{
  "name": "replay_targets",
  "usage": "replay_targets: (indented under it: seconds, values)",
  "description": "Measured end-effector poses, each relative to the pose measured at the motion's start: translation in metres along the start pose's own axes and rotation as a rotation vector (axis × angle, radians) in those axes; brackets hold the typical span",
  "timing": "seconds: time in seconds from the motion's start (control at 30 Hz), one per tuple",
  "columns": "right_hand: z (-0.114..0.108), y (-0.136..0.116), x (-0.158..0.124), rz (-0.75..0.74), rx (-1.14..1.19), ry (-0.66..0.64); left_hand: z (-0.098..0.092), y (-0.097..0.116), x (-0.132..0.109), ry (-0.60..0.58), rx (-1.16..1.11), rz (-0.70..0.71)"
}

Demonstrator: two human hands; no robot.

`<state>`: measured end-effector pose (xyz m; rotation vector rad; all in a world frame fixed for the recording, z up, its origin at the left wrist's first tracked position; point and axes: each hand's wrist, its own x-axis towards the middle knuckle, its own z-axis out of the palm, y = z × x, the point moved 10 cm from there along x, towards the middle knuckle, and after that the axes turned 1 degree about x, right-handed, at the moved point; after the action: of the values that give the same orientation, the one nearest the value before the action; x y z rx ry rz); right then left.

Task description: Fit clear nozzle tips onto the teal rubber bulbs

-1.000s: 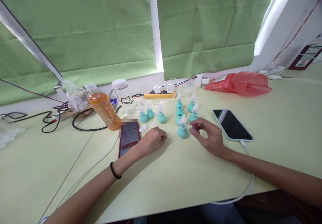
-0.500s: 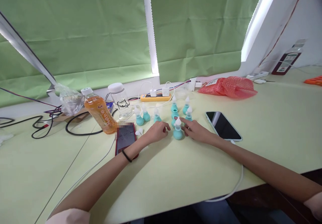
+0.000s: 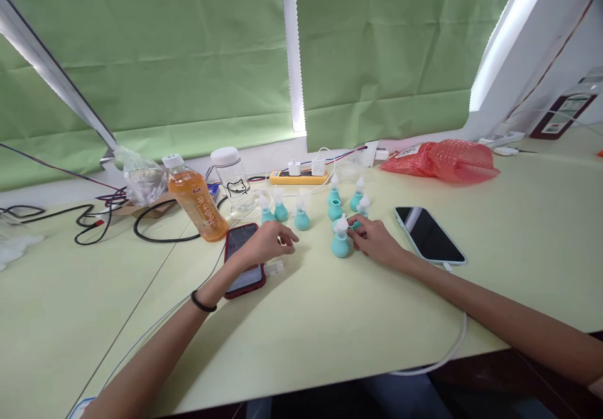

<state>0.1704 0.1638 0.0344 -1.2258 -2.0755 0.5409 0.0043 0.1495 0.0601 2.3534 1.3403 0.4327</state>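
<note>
Bent around the near side of the front teal bulb nasal aspirator (image 3: 340, 245), the fingers of my right hand (image 3: 377, 242) touch it by its neck. This aspirator stands upright with a pale nozzle on top. Behind it is a teal bulb (image 3: 335, 209) with an open top and no nozzle. My left hand (image 3: 268, 243) hovers over a red-cased phone (image 3: 245, 282), its fingers loosely curved and apart, nothing visible in them. A clear plastic piece (image 3: 274, 268) lies beside that phone, below the hand. Several more aspirators, one of them a nozzled aspirator (image 3: 302, 218), stand behind.
At left stand an orange drink bottle (image 3: 198, 205) and a clear white-lidded jar (image 3: 235, 183). Behind is a yellow power strip (image 3: 299, 178) with chargers. A cabled phone (image 3: 428, 235) lies at right, a red bubble-wrap bag (image 3: 440, 163) beyond it. Black cable (image 3: 160, 239) loops at left.
My left hand has moved left, away from the aspirators and over the red-cased phone. My right hand's fingers have drawn back from the bulb behind to the front aspirator. The view has shifted slightly.
</note>
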Motion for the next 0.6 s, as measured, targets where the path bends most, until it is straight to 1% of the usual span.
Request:
replay_targets:
  seconds: [0.03, 0.1, 0.17, 0.23, 0.27, 0.33, 0.37, 0.4, 0.43, 0.47, 0.53, 0.57, 0.6]
  values:
    - [-0.004, -0.002, 0.000, -0.026, -0.022, 0.042, -0.005, -0.001, -0.005, -0.003, 0.005, -0.011]
    - [-0.018, -0.009, -0.003, -0.083, -0.062, 0.185, -0.013, 0.000, -0.015, -0.025, 0.017, -0.019]
    - [-0.040, -0.017, -0.011, -0.135, -0.085, 0.388, -0.015, 0.003, -0.024, -0.062, 0.043, -0.010]
    - [-0.063, -0.026, -0.027, -0.178, -0.093, 0.602, -0.013, 0.005, -0.031, -0.094, 0.094, 0.000]
    - [-0.070, -0.032, -0.036, -0.218, -0.094, 0.677, -0.012, 0.005, -0.034, -0.100, 0.128, 0.000]
    - [-0.076, -0.048, -0.052, -0.334, -0.099, 0.739, -0.006, 0.004, -0.037, -0.108, 0.194, -0.007]
    - [-0.073, -0.058, -0.058, -0.405, -0.103, 0.715, -0.001, 0.003, -0.037, -0.117, 0.219, -0.012]
    - [-0.066, -0.067, -0.061, -0.471, -0.103, 0.659, 0.003, 0.001, -0.037, -0.131, 0.239, -0.016]
    - [-0.056, -0.075, -0.063, -0.528, -0.102, 0.575, 0.008, 0.000, -0.037, -0.145, 0.255, -0.018]
    - [-0.043, -0.081, -0.063, -0.568, -0.098, 0.464, 0.011, -0.001, -0.037, -0.155, 0.267, -0.019]
    - [-0.015, -0.086, -0.059, -0.590, -0.094, 0.231, 0.014, -0.003, -0.036, -0.158, 0.272, -0.021]
    - [-0.002, -0.085, -0.056, -0.575, -0.088, 0.130, 0.012, -0.003, -0.035, -0.144, 0.261, -0.019]
    - [0.007, -0.082, -0.053, -0.547, -0.078, 0.064, 0.009, -0.001, -0.034, -0.121, 0.239, -0.014]
